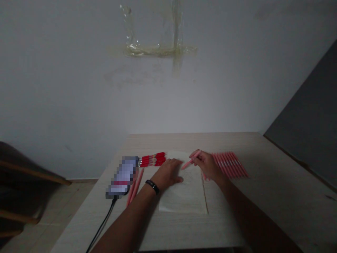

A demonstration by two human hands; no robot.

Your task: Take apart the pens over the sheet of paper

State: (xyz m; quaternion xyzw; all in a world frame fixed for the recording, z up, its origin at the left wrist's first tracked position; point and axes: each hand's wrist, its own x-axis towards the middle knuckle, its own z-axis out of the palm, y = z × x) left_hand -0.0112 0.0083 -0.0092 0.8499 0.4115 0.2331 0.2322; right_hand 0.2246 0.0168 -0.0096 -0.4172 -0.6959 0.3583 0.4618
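Note:
A pale sheet of paper (184,201) lies on the table, with faint marks near its middle. My left hand (171,173) rests on the left part of the sheet, thumb and fingers apart, holding nothing. Over the upper right of the paper, my right hand (207,164) grips a pink pen (188,163), tilted with its lower end pointing left toward the sheet. I cannot tell whether the tip touches the paper. Just right of that hand is a neat row of several pink pens (230,163), partly hidden by the hand and wrist.
Several red pens (152,160) lie side by side left of the paper. Pink stick-like pens (137,187) lie beside a blurred phone (122,177), whose cable (102,223) runs off the front. A taped wall (223,88) rises behind the table (181,232); wooden furniture (31,172) stands left.

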